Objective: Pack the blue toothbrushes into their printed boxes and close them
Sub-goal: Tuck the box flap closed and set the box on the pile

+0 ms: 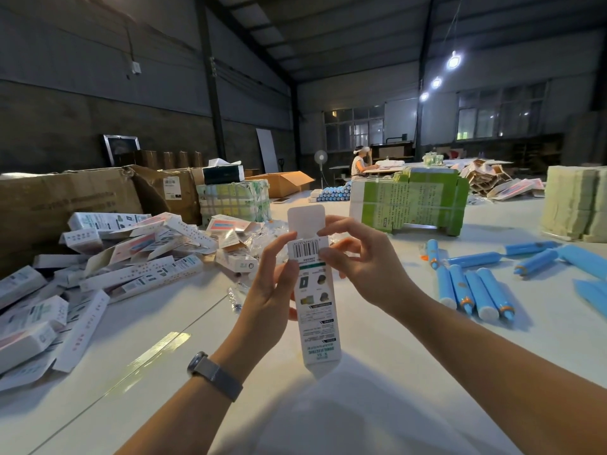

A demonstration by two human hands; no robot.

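Note:
I hold one printed box (316,307) upright over the white table (377,405), barcode side facing me. Its top flap (306,217) stands open and points up. My left hand (269,290) wraps the box's middle from the left. My right hand (358,254) pinches the box's upper right edge beside the barcode. Several blue toothbrushes (473,293) lie loose on the table to the right, apart from both hands. I cannot see whether a toothbrush is inside the box.
A heap of printed boxes (98,257) covers the table's left side, with a large brown carton (65,205) behind. A green-and-white bundle (410,205) and a pale stacked bundle (578,205) stand at the back. A person (359,164) sits far off.

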